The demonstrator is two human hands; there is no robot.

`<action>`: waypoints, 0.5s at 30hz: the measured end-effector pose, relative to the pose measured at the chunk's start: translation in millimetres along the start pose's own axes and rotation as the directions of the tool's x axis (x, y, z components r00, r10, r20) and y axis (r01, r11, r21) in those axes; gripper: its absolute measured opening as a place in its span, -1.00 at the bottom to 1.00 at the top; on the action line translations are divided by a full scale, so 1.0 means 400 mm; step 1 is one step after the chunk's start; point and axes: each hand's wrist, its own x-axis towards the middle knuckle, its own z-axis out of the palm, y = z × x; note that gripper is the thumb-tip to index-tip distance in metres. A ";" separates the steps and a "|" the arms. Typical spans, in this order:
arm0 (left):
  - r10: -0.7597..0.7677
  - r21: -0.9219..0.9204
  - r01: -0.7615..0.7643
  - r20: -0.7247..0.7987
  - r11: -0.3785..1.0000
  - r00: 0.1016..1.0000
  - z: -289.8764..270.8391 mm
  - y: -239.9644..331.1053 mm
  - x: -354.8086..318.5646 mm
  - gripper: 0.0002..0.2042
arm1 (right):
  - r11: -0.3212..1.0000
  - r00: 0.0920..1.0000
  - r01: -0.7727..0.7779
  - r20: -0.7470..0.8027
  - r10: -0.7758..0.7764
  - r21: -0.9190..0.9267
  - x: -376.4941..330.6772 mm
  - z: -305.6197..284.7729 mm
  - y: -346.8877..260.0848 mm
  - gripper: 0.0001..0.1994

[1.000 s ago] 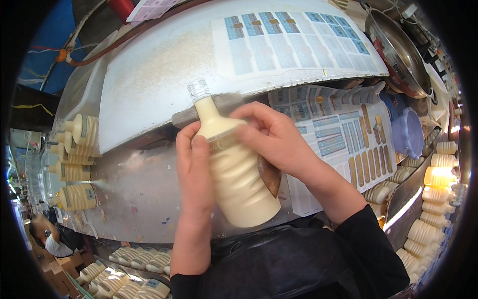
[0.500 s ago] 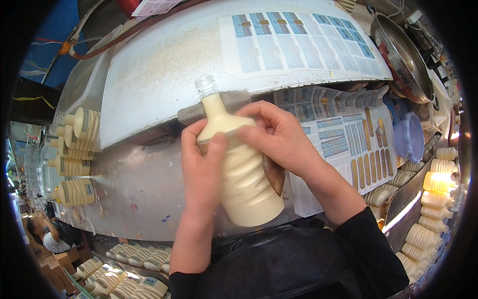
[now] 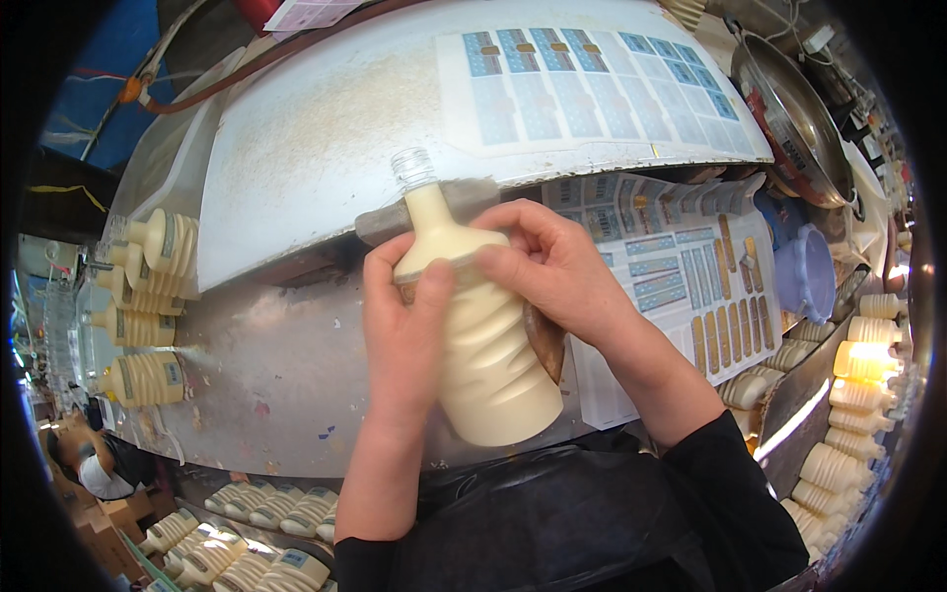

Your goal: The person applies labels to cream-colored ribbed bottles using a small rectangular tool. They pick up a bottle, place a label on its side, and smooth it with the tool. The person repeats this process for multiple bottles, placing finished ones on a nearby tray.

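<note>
Cream bottle (image 3: 498,375), its greyish label band (image 3: 463,269) too blurred to read, is clasped between both hands (image 3: 402,314) (image 3: 554,274).

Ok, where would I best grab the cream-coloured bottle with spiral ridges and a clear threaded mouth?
Probably the narrow neck of the cream-coloured, spiral-ridged bottle, below the clear threaded mouth, coming from the far side. The neck points away from you, is free, and looks slimmer than the ridged body; the left hand and right hand are both at the shoulder.
</note>
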 end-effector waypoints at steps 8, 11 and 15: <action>0.017 -0.023 -0.017 0.012 1.000 1.000 0.000 -0.006 0.001 -0.56 | 0.999 0.999 -0.033 0.011 0.033 -0.013 0.000 -0.002 0.003 -0.70; 0.013 -0.014 -0.013 0.015 1.000 1.000 0.000 -0.004 0.001 -0.55 | 1.000 1.000 -0.026 0.013 0.026 0.010 0.000 -0.001 0.009 -0.70; -0.010 -0.028 0.011 0.016 1.000 1.000 0.002 -0.001 0.001 -0.53 | 0.999 1.000 -0.019 0.026 0.018 0.036 0.002 -0.003 0.018 -0.69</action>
